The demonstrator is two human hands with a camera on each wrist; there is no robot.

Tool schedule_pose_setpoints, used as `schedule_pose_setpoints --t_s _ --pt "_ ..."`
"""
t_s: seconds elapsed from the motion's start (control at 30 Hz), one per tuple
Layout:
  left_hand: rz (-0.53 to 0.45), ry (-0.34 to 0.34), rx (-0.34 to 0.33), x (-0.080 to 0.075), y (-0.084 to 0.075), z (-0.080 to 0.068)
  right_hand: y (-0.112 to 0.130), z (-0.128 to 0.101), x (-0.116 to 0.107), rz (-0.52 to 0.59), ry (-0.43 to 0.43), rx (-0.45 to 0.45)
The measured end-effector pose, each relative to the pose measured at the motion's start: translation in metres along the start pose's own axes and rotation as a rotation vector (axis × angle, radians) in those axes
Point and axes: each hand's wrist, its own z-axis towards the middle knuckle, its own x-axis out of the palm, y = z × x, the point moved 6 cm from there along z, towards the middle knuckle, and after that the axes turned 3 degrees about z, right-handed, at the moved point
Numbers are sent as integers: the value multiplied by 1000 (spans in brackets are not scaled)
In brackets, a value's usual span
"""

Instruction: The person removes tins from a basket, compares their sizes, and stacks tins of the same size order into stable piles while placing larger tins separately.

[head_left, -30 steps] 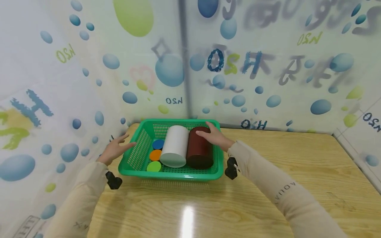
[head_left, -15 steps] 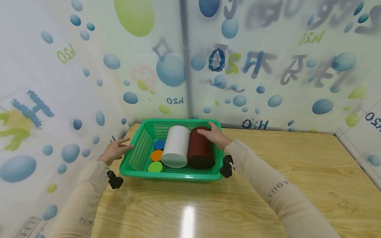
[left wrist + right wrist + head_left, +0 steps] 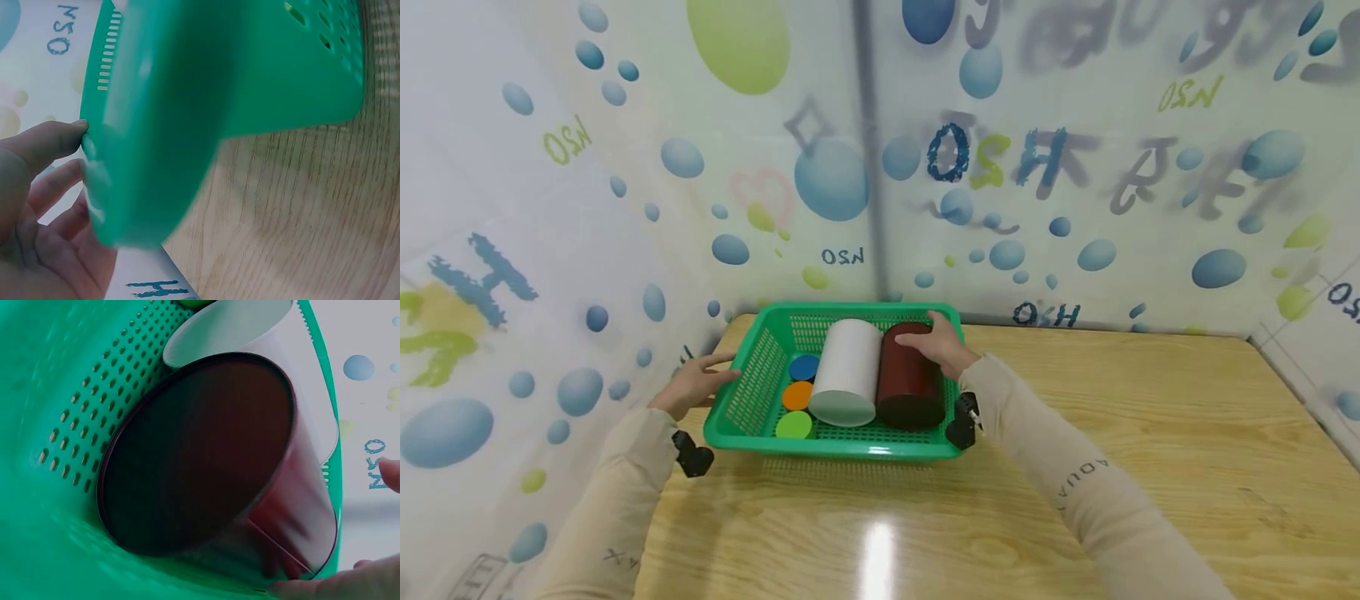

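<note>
Green basket (image 3: 775,446) mouth up, long axis crosswise; left hand (image 3: 691,387) loose against it, right hand (image 3: 943,345) fingers spread

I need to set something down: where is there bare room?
Bare: table between the right sleeve and the walls, and in front of the green basket, between both sleeves. Crowded: inside the basket, with a white cylinder, a dark red cylinder and three discs, and its ends, near the left hand and right hand.
</note>
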Motion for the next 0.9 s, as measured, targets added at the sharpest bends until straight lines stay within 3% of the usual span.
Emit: schedule_pose_setpoints --t_s 0.3,0.6,0.9 --pt "-77 14 5 -2 4 2 -3 6 8 -52 -20 -31" --pt "-132 6 -32 0 5 3 -6 9 10 -106 -42 -58" --pt "-123 8 -17 -1 5 2 -5 11 11 -188 -52 -79"
